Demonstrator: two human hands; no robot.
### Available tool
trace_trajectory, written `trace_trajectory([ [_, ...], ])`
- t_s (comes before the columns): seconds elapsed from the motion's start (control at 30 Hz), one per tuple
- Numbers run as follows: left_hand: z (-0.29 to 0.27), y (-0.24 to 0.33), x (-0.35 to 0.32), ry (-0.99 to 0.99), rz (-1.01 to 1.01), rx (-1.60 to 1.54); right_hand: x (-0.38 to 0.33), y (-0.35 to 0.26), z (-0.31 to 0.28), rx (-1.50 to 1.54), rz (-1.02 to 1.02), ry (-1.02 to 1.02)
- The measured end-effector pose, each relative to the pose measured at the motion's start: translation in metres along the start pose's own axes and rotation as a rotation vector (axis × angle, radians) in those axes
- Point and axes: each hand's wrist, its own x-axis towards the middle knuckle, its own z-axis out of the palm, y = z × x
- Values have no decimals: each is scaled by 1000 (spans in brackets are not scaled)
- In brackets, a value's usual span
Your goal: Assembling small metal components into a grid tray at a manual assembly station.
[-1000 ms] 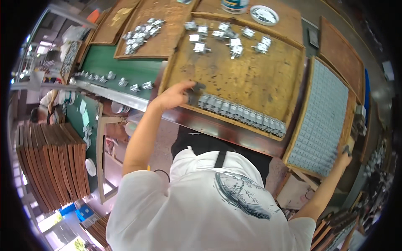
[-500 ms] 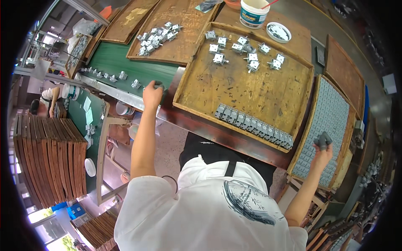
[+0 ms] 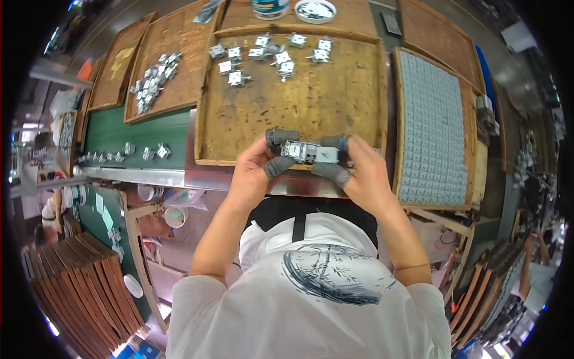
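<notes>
Both my hands meet in front of my chest, over the near edge of a wooden tray (image 3: pixel 365 90). Between them they hold a short row of small metal parts (image 3: pixel 310 152). My left hand (image 3: pixel 254 170) pinches the left end with grey finger cots on thumb and fingers. At the right end my right hand (image 3: pixel 362 176) grips the same row, also in grey finger cots. Several more of these metal parts (image 3: pixel 269 57) lie loose at the tray's far side.
A tray packed with rows of grey parts (image 3: pixel 433 125) stands to the right. A green conveyor belt (image 3: pixel 137 140) carrying metal parts runs at the left, with more wooden trays (image 3: pixel 158 72) behind it. Stacked brown boards (image 3: pixel 89 293) sit at lower left. A pot and dish (image 3: pixel 314 10) stand at the far edge.
My left hand came back from the green belt and my right hand from the right-hand tray. They have met at the middle and now hold a row of metal parts together.
</notes>
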Motion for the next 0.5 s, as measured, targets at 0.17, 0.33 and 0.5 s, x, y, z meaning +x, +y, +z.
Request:
trace_trajectory([
  [0.17,24,-12,7,-102,-1,28,-7,13,-6,-95,-125,51],
  [0.33,27,-24,5,-62,-139,94,-12,24,-14,-109,-118,-24],
  [0.5,35,-29,11,-70,-149,10,-16,28,-16,-92,-64,1],
])
